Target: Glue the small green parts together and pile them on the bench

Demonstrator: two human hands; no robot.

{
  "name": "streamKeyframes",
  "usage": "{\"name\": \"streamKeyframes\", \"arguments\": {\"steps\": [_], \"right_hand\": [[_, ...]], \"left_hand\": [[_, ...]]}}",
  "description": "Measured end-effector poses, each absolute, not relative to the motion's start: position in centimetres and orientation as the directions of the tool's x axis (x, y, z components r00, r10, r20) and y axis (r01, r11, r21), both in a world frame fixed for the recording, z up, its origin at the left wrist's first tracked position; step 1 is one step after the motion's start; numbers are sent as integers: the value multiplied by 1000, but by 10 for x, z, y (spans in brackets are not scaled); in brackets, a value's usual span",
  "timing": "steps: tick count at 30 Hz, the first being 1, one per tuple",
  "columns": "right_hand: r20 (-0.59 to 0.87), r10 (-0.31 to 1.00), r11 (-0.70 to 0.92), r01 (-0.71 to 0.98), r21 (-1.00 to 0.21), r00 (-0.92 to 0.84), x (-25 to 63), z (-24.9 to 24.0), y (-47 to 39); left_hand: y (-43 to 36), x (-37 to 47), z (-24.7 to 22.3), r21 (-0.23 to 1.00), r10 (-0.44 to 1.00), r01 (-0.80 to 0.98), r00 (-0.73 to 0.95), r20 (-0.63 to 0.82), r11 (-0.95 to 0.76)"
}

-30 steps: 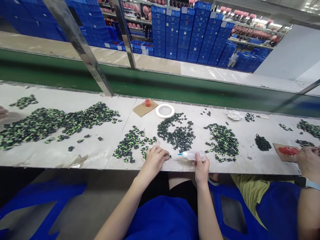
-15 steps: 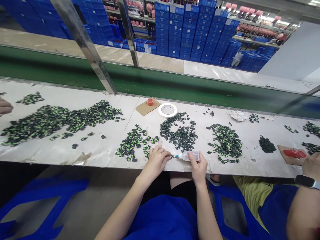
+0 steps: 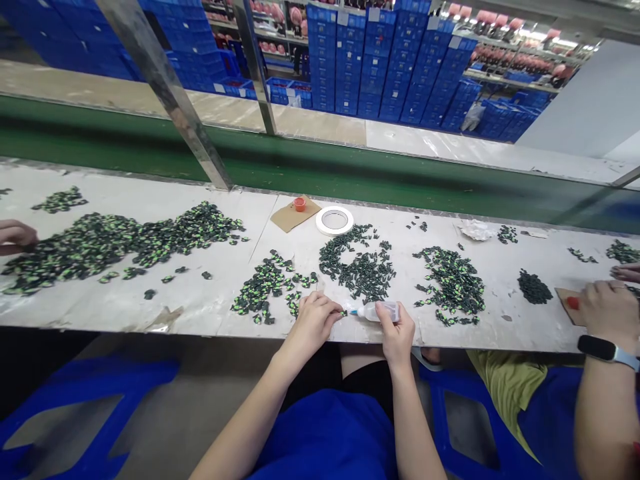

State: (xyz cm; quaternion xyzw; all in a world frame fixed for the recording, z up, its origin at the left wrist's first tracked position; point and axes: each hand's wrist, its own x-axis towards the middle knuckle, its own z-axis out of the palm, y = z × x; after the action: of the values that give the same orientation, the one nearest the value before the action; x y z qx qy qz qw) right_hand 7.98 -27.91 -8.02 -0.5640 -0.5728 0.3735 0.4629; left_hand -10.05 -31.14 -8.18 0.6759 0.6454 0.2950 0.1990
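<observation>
My right hand (image 3: 397, 327) is closed around a small clear glue bottle (image 3: 371, 311), lying nearly level with its blue-green nozzle pointing left. Just left of the nozzle tip, my left hand (image 3: 317, 315) pinches a small black-and-green piece (image 3: 343, 313) between thumb and fingertips. A narrow gap shows between tip and piece. Beyond my hands is a pile of small dark parts (image 3: 367, 273). Black-and-green pieces (image 3: 260, 290) are heaped to the left, and another heap of such pieces (image 3: 454, 283) lies to the right.
A roll of white tape (image 3: 323, 227) and a cardboard scrap (image 3: 285, 219) with a red cap (image 3: 300, 204) lie farther back. Co-workers' hands are at the far left (image 3: 15, 237) and far right (image 3: 607, 307). A green conveyor belt (image 3: 350, 170) runs behind the table.
The nozzle tip and the pinched piece look slightly farther apart. The left co-worker's hand has reached in to the pile; the right co-worker's hand has moved left over the cardboard with red on it.
</observation>
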Motion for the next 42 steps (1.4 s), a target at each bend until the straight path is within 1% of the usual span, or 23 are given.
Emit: {"name": "streamKeyframes", "arguments": {"steps": [7,14,16,21,25,28,29,30,31,32,33,34,35,36,37,38,39,40,42], "right_hand": [[97,995,82,301,-950,35,78,-76,-279],[125,989,102,265,-959,73,78,-77,-279],[130,986,103,225,-969,106,80,-78,-280],[160,954,137,104,-985,254,94,-80,-273],[220,924,185,136,-973,312,104,-86,-259],[255,916,202,193,-960,309,107,-90,-253],[290,909,229,224,-947,300,108,-90,-253],[352,887,275,271,-922,299,108,-89,-255],[445,842,341,338,-877,307,107,-86,-257],[557,772,414,423,-806,305,106,-83,-260],[668,690,481,514,-711,278,103,-78,-264],[757,617,533,595,-602,215,100,-74,-267],[810,577,579,648,-495,104,95,-69,-269],[820,571,624,669,-404,-37,90,-65,-270],[787,588,665,665,-339,-187,84,-62,-270],[726,606,702,647,-297,-325,77,-60,-268],[663,621,720,637,-273,-417,71,-59,-265],[602,636,727,635,-260,-482,65,-59,-262],[508,676,710,658,-252,-534,56,-62,-254]], "left_hand": [[-312,-100,-80,672,990,735,-13,143,-88],[-314,-96,-78,685,988,727,-64,138,-49],[-314,-95,-77,683,990,729,-64,125,-39],[-315,-95,-77,660,995,751,-58,85,-12],[-316,-94,-75,650,995,760,-68,68,7],[-316,-94,-73,652,997,758,-62,54,12],[-316,-94,-72,654,997,757,-56,52,8],[-316,-95,-72,655,997,756,-50,53,3],[-317,-95,-73,656,998,754,-43,56,-4],[-317,-95,-73,657,997,754,-38,62,-12],[-317,-95,-74,657,997,754,-37,69,-18],[-317,-95,-75,657,996,753,-37,77,-23],[-317,-95,-75,658,996,753,-38,84,-26],[-317,-95,-76,660,995,751,-39,91,-31],[-317,-94,-77,662,994,748,-38,99,-37],[-317,-94,-78,666,994,744,-37,106,-43],[-317,-94,-78,671,993,740,-35,111,-49],[-317,-94,-79,676,993,735,-35,115,-52],[-319,-94,-80,686,991,726,-50,121,-47]]}}
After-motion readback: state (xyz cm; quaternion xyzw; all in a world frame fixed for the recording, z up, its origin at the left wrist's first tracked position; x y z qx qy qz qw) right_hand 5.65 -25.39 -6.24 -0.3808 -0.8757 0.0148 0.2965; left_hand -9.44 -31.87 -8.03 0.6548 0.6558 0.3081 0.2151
